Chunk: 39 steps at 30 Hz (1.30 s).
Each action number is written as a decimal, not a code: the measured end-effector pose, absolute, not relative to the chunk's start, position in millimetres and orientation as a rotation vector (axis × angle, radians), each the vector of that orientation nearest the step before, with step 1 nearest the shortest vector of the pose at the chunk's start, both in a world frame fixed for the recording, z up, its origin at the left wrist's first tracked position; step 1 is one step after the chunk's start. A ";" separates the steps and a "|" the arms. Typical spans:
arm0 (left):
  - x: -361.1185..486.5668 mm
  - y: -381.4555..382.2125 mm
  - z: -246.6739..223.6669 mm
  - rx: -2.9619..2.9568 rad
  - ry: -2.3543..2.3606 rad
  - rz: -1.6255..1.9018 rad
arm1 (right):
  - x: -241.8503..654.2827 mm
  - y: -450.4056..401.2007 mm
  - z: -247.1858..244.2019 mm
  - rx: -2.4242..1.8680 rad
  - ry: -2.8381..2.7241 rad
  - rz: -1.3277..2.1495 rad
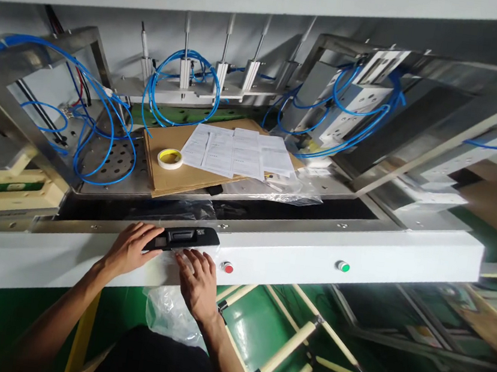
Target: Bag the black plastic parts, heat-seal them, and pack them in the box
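Observation:
A long black plastic handle-like part (188,236) with a recess in its middle lies on the white front ledge of a machine. My left hand (132,250) is closed around its left end, fingers on top and thumb along the near side. My right hand (197,282) rests on the ledge just in front of the part, fingers bent and a little apart, tips close to its near edge. Clear plastic film (169,315) hangs below the ledge between my forearms.
Behind the ledge, a cardboard sheet (158,181) carries printed papers (234,151) and a tape roll (170,159). Blue air hoses (151,89) loop around metal cylinders. A red button (227,267) and a green button (343,266) sit on the ledge. A tube frame (287,348) stands below.

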<state>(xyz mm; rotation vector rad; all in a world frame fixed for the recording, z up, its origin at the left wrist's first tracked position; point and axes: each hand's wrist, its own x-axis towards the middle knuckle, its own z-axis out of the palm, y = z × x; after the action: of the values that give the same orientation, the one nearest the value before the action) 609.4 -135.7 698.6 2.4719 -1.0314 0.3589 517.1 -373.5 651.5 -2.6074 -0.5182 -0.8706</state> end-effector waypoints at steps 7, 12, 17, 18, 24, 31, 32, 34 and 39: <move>570.1 -108.3 689.4 2.398 -0.844 0.769 | 523.6 -371.7 683.2 -2.577 -0.511 -0.855; 525.1 -124.2 651.7 2.524 -0.636 1.019 | 532.6 -371.1 690.0 -2.576 -0.512 -0.840; 521.0 -152.1 636.2 2.580 -0.440 1.017 | 536.6 -371.4 691.5 -2.618 -0.508 -0.816; 522.1 -153.3 635.2 2.584 -0.439 0.997 | 536.9 -371.7 691.7 -2.622 -0.510 -0.824; 520.6 -134.3 630.2 2.542 -0.599 0.975 | 535.0 -375.1 689.3 -2.640 -0.533 -0.834; 526.4 -112.2 666.0 2.472 -0.702 0.929 | 534.4 -382.7 696.0 -2.651 -0.590 -0.791; 529.5 -110.0 674.5 2.462 -0.748 0.902 | 536.0 -383.2 699.0 -2.656 -0.599 -0.783; 537.7 -106.3 689.7 2.433 -0.822 0.837 | 540.8 -383.6 706.4 -2.663 -0.625 -0.768; 563.8 -103.6 703.9 2.445 -0.676 0.695 | 561.9 -383.0 725.1 -2.663 -0.768 -0.617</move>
<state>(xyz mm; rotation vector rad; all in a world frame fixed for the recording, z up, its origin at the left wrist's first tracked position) 563.8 -103.6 703.9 2.4451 -0.6765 0.6952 561.9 -383.0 725.1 -2.6626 -0.7682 -0.6167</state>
